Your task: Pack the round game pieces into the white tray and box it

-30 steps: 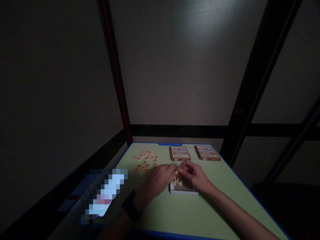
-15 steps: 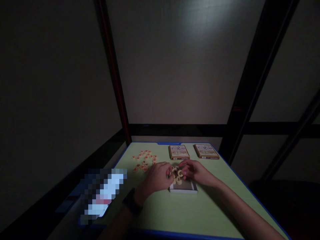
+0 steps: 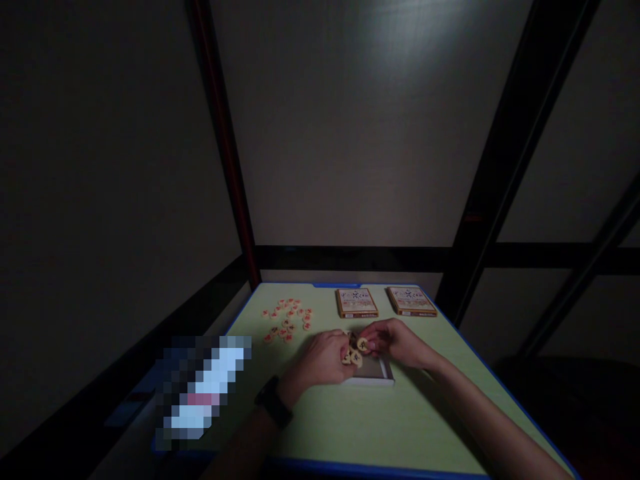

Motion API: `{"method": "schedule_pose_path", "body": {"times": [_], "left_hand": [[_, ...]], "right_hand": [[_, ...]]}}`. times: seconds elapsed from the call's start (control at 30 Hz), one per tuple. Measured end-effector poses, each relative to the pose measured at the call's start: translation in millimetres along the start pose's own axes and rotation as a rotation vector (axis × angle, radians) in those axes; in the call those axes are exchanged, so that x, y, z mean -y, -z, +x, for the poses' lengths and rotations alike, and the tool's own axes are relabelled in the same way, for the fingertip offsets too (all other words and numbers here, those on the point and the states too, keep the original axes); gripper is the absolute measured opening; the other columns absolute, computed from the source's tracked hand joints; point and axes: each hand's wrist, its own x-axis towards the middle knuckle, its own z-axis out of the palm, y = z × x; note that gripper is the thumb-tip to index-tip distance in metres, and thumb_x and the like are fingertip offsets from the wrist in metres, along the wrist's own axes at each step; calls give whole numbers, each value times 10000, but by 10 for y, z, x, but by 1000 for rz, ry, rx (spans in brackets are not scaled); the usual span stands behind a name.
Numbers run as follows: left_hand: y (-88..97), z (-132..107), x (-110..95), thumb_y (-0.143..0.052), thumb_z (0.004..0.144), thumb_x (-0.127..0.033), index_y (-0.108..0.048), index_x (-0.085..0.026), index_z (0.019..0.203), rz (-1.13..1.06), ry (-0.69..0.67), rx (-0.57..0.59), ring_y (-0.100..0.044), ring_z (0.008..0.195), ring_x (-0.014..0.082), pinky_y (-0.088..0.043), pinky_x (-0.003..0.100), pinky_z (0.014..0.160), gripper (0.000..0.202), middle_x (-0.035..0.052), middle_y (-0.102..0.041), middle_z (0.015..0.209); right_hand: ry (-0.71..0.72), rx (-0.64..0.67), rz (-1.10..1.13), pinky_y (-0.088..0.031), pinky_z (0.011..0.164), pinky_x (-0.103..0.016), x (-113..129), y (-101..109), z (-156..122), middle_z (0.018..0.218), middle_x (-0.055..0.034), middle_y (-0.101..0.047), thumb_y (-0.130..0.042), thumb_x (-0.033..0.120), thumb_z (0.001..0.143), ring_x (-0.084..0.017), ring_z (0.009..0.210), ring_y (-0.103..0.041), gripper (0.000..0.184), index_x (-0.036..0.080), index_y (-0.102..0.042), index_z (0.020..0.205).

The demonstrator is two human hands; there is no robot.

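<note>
Pale, smooth discs (image 3: 356, 359) with a wood-like or plastic look, their exact material unclear, show a dull finish at lower centre, above a shallow tray (image 3: 370, 382) with a smooth, whitish edge. Beneath lies a smooth, low-sheen tabletop (image 3: 320, 427) with a blue, plastic-looking rim (image 3: 370, 469). Two printed boxes, one near centre (image 3: 357, 302) and one to its right (image 3: 411, 301), look like cardboard. A dark, matt wristband (image 3: 274, 402) appears lower left of centre, while a smooth wall panel (image 3: 350, 133) carries a soft sheen at upper centre.
</note>
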Motion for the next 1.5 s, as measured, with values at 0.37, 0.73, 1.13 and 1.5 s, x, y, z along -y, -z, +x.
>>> {"method": "schedule_pose_path", "body": {"times": [0.37,0.73,1.13,1.5], "left_hand": [[167,-44,110,-571,654,-190,-358,-202,607,-222,72,11,-400,613,107,-249,257,561,219,-48,-445,635],[144,-193,138,-578,651,-208,-427,-165,469,-290,200,240,-306,531,80,-187,271,526,240,-70,-272,502],[42,-191,166,-557,603,-172,-425,-168,466,-280,135,234,-290,484,71,-177,265,490,190,-75,-244,471],[54,-192,141,-574,600,-177,-469,-164,475,-263,156,228,-337,482,77,-201,250,492,163,-73,-305,453]], "right_hand": [[22,22,-90,-520,637,-283,60,-185,-69,750,-43,-725,-727,285,686,-168,676,-644,212,139,-733,840],[128,-68,-831,-451,696,-250,101,-609,-180,823,-32,-770,-540,39,714,-198,796,-691,307,224,-767,805],[4,40,-1292,-464,710,-298,234,-630,-207,947,-103,-786,-555,114,729,-266,857,-720,377,254,-776,1000],[81,23,-1249,-412,663,-276,221,-594,-221,927,-92,-776,-567,105,733,-243,828,-706,351,254,-759,987]]}}
